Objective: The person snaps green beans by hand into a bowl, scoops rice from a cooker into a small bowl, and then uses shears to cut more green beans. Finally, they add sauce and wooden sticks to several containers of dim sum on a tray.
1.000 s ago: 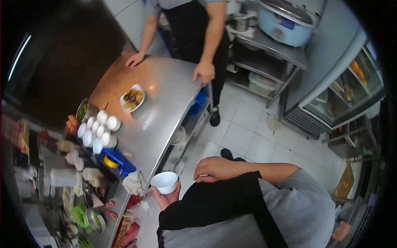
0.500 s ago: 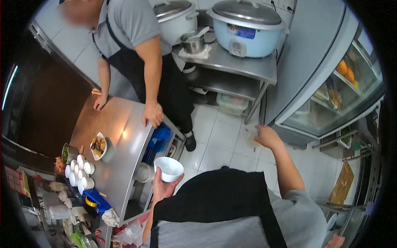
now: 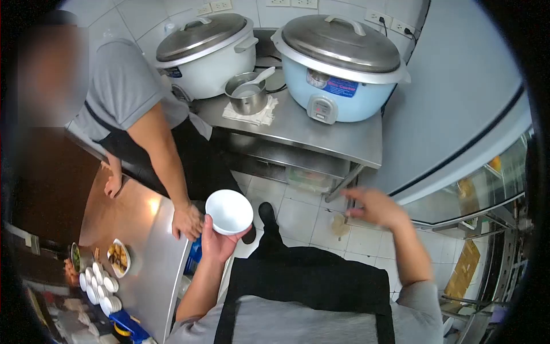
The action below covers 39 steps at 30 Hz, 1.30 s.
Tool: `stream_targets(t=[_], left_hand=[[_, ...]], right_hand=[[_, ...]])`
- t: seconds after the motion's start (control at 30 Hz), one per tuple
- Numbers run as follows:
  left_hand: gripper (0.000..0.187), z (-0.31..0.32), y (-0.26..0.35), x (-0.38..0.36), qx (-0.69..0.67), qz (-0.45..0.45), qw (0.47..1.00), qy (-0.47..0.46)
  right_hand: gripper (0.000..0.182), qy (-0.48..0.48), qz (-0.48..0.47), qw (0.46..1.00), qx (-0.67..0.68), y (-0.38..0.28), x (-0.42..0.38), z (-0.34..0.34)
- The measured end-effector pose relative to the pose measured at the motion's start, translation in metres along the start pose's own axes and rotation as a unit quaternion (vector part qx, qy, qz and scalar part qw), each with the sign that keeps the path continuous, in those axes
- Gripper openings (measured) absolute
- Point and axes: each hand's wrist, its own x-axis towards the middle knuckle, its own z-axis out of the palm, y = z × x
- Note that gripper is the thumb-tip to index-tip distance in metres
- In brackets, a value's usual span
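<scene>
A white bowl (image 3: 229, 211) sits in my left hand (image 3: 217, 243), tilted so its inside shows; nothing is visible in it. My thumb lies along the bowl's near-left side, with fingers under the base. Out to the right, over the floor, my right hand (image 3: 378, 209) points leftward with its fingers apart and holds nothing. Ahead stands a steel table (image 3: 338, 137) bearing a blue rice cooker (image 3: 358, 103), a white rice cooker (image 3: 209, 71), both lidded, and a steel pot (image 3: 249, 103) with a white rice paddle (image 3: 262, 75) in it, set on a folded cloth (image 3: 269, 114).
A co-worker (image 3: 134, 92) leans with both hands on the steel counter (image 3: 143, 252) at left. On it are a dish of food (image 3: 119, 258), stacked white cups (image 3: 98, 284) and a blue item (image 3: 129, 327). A glass-door fridge (image 3: 458, 114) stands at right.
My view has lifted and come nearer the rice cookers. My left hand has carried the bowl forward. My right hand has stretched its fingers out over the floor.
</scene>
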Motion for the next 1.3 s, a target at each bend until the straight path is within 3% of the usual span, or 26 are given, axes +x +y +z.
stream_targets(t=[0.17, 0.33, 0.43, 0.57, 0.67, 0.77, 0.87, 0.97, 1.03, 1.1, 1.13, 1.17, 1.2, 1.27, 1.3], left_hand=[[0.075, -0.025, 0.052, 0.103, 0.006, 0.057, 0.998, -0.033], [0.071, -0.043, 0.127, 0.191, 0.023, 0.067, 0.997, -0.029], [0.067, -0.049, 0.157, 0.215, 0.014, 0.081, 0.997, 0.000], [0.065, -0.064, 0.169, 0.219, 0.004, 0.104, 0.993, 0.054], [0.066, -0.087, 0.172, 0.210, 0.032, 0.138, 0.984, 0.105], [0.067, -0.085, 0.174, 0.202, 0.033, 0.186, 0.969, 0.157], [0.068, -0.093, 0.174, 0.197, 0.028, 0.209, 0.966, 0.151], [0.068, -0.097, 0.176, 0.202, 0.034, 0.210, 0.971, 0.106], [0.065, -0.078, 0.177, 0.208, 0.014, 0.222, 0.963, 0.152], [0.062, -0.066, 0.180, 0.219, 0.014, 0.234, 0.960, 0.152], [0.062, -0.073, 0.179, 0.224, 0.012, 0.236, 0.961, 0.147], [0.062, -0.065, 0.179, 0.227, 0.016, 0.235, 0.960, 0.150], [0.062, -0.057, 0.179, 0.232, 0.020, 0.235, 0.960, 0.153], [0.064, -0.055, 0.177, 0.240, 0.014, 0.239, 0.960, 0.147], [0.065, -0.053, 0.175, 0.243, 0.015, 0.244, 0.958, 0.148]], right_hand=[[0.044, 0.019, -0.107, 0.986, -0.125, -0.086, 0.133, -0.119], [0.044, 0.026, -0.124, 0.956, -0.263, -0.140, 0.354, -0.198], [0.056, 0.097, -0.171, 0.939, -0.281, -0.150, 0.500, -0.219], [0.061, 0.225, -0.180, 0.939, -0.190, -0.152, 0.642, -0.220], [0.056, 0.232, -0.149, 0.953, -0.123, -0.155, 0.721, -0.226], [0.038, 0.252, -0.155, 0.948, -0.118, -0.156, 0.770, -0.221], [0.041, 0.253, -0.126, 0.958, -0.056, -0.165, 0.760, -0.228], [0.036, 0.357, -0.131, 0.922, -0.074, -0.166, 0.745, -0.246], [0.042, 0.388, -0.204, 0.893, -0.100, -0.148, 0.734, -0.294], [0.039, 0.345, -0.193, 0.912, -0.114, -0.135, 0.673, -0.349], [0.041, 0.418, -0.293, 0.843, -0.167, -0.089, 0.694, -0.387], [0.031, 0.394, -0.212, 0.875, -0.185, -0.088, 0.636, -0.401], [0.028, 0.342, -0.194, 0.918, -0.052, -0.093, 0.571, -0.402], [0.024, 0.282, 0.009, 0.956, -0.081, -0.075, 0.498, -0.423], [0.030, 0.295, -0.064, 0.942, -0.145, -0.015, 0.491, -0.448]])
